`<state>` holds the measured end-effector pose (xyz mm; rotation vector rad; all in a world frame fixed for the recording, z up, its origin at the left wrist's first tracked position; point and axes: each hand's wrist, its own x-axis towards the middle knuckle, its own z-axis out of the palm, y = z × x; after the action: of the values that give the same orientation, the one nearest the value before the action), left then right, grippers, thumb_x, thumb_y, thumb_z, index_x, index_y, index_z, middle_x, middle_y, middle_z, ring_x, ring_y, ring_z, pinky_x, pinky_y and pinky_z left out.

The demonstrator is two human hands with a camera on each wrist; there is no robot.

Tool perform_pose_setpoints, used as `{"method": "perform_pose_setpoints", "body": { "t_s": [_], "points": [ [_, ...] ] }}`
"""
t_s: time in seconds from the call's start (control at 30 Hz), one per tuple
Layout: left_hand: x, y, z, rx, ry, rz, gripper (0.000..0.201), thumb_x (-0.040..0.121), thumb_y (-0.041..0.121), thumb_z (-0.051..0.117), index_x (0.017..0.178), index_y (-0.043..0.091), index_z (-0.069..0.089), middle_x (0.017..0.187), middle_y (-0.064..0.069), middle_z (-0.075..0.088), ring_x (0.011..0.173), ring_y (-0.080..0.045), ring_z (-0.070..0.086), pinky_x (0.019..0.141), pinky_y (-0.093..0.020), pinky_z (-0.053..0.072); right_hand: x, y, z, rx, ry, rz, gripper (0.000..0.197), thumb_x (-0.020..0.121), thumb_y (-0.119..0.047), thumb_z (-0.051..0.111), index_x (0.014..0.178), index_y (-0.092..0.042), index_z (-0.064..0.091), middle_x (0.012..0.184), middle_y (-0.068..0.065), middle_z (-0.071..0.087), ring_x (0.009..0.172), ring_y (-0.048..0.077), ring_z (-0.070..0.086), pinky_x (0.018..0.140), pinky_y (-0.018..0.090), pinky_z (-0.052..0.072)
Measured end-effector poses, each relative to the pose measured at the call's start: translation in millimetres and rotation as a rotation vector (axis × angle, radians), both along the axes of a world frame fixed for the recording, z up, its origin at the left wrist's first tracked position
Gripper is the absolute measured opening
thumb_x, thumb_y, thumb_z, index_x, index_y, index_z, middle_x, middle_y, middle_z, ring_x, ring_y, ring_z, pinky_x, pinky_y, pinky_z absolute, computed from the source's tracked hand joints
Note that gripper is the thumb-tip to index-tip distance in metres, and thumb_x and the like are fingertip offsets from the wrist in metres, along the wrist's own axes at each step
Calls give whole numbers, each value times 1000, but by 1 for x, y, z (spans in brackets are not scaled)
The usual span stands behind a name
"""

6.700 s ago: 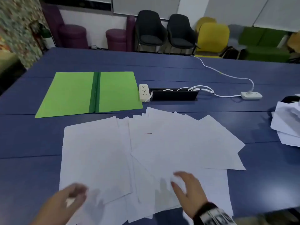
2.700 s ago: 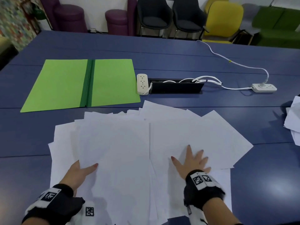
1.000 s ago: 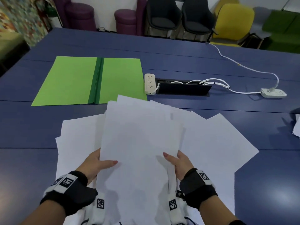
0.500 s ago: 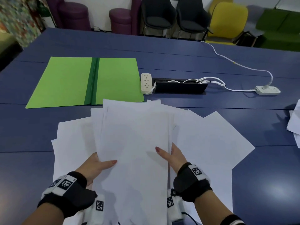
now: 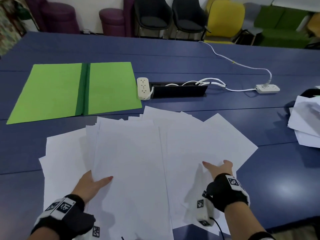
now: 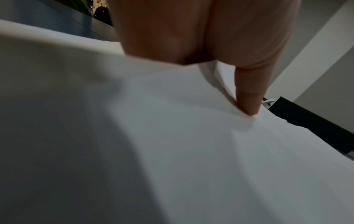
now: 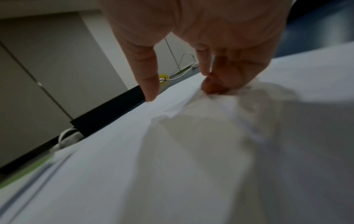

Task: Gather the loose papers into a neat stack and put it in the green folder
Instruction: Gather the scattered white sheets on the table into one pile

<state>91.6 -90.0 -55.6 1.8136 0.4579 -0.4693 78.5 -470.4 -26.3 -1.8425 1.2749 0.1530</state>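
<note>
Half a second earlier both hands had flanked the partly gathered sheaf; by this moment the right hand (image 5: 218, 168) had left it and reached out to the sheets fanned on the right, while the left hand (image 5: 92, 185) kept its place. The left thumb lay on top of the sheaf (image 5: 129, 170) with the fingers hidden under its edge, so that hand held the collected pages. In the right wrist view the fingertips (image 7: 212, 86) were bunched on a sheet and puckering it, apparently pinching it up. The loose papers (image 5: 207, 144) remained spread across the blue table (image 5: 190, 58), with more (image 5: 65, 153) peeking out on the left. The green folder (image 5: 76, 90) lay open and flat beyond them, nothing in it. Gathering looked about half done; the outlying sheets needed pulling in and squaring before any move toward the folder.
</note>
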Motion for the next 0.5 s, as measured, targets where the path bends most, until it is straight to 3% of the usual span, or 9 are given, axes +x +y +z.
{"method": "perform_pose_setpoints", "body": {
  "t_s": [0.13, 0.23, 0.27, 0.3, 0.33, 0.37, 0.4, 0.43, 0.5],
  "points": [
    [-2, 0, 2, 16, -8, -4, 41, 73, 21, 76, 109, 9, 61, 103, -11, 69, 98, -31, 63, 93, -48, 48, 0, 9, -13, -1, -57, 68, 69, 74, -22, 75, 128, 3, 39, 130, 22, 51, 114, 36, 53, 98, 40, 44],
    [-3, -1, 4, 19, -20, -5, 35, 76, 19, 73, 107, 8, 61, 101, -10, 68, 96, -30, 63, 91, -44, 49, 0, 18, -17, 41, -8, 153, 57, 77, -28, 71, 122, -2, 48, 123, 19, 55, 109, 33, 55, 93, 37, 45],
    [-4, -2, 5, 15, -23, 0, 33, 76, 18, 73, 105, 9, 61, 99, -10, 69, 95, -30, 64, 89, -43, 49, 2, 18, -19, 72, -17, 178, 37, 79, -28, 70, 106, -9, 55, 107, 14, 58, 96, 29, 57, 82, 33, 45],
    [-4, -2, 6, 9, -26, -1, 31, 76, 17, 73, 104, 10, 61, 98, -9, 69, 95, -30, 64, 88, -41, 49, 3, 21, -18, 77, -31, 206, 19, 80, -25, 68, 83, -17, 51, 85, 7, 54, 80, 25, 53, 71, 29, 42],
    [-5, -2, 7, 6, -26, -4, 29, 77, 16, 72, 103, 10, 61, 96, -8, 68, 94, -29, 64, 87, -40, 49, 4, 22, -20, 65, -56, 216, 25, 82, -20, 66, 71, -16, 44, 75, 3, 46, 75, 23, 50, 68, 29, 40],
    [-5, -2, 8, 4, -29, -8, 28, 77, 15, 72, 103, 11, 61, 95, -6, 68, 94, -29, 63, 87, -39, 48, 5, 25, -17, 41, -59, 241, 18, 83, -16, 64, 77, -11, 48, 78, 6, 49, 83, 26, 53, 75, 29, 42],
    [-6, -2, 10, 2, -31, -12, 27, 77, 14, 71, 102, 11, 60, 94, -5, 68, 94, -29, 63, 86, -38, 48, 5, 25, -18, 15, -68, 267, 18, 84, -11, 61, 96, -2, 53, 94, 14, 56, 99, 30, 56, 88, 33, 44],
    [-7, -2, 10, -6, -42, -16, 27, 78, 14, 70, 103, 12, 60, 94, -4, 67, 95, -28, 62, 86, -38, 47, 5, 25, -17, -11, -76, 276, 36, 85, -7, 58, 118, 3, 47, 116, 19, 56, 114, 33, 53, 100, 37, 42],
    [-9, -2, 13, -9, -64, -17, 26, 81, 13, 67, 105, 13, 58, 97, -5, 65, 95, -27, 60, 86, -36, 45, 2, 27, -7, -52, -129, 259, 48, 88, -2, 50, 134, 0, 36, 135, 20, 49, 123, 32, 49, 106, 38, 37]
  ]
}}
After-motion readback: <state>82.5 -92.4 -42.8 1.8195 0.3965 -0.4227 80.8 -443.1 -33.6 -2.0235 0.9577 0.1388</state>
